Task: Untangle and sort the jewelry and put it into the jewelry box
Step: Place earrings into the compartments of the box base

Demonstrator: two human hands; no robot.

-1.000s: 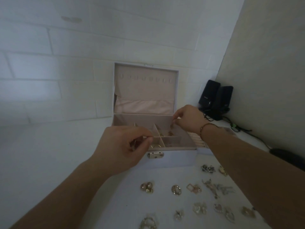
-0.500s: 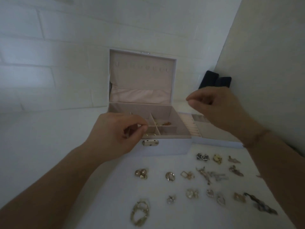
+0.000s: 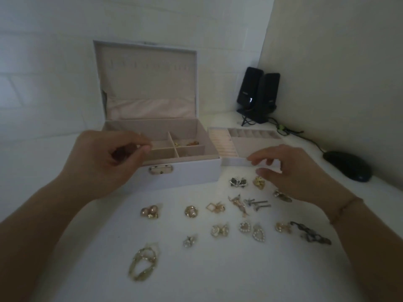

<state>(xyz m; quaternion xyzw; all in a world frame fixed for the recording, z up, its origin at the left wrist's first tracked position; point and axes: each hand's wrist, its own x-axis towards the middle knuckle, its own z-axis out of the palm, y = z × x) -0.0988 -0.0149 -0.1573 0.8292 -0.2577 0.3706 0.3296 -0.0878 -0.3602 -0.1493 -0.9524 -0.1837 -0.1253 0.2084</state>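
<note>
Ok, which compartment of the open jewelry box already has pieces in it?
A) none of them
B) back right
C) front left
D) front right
B: inside the jewelry box, small gold and amber pieces lie in the back right compartment, while the front compartments show only bare lining and the left hand covers part of the left side.

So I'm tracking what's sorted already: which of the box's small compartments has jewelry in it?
The back right compartment of the jewelry box: small gold and amber pieces lie there. The other visible small compartments look bare.
</note>
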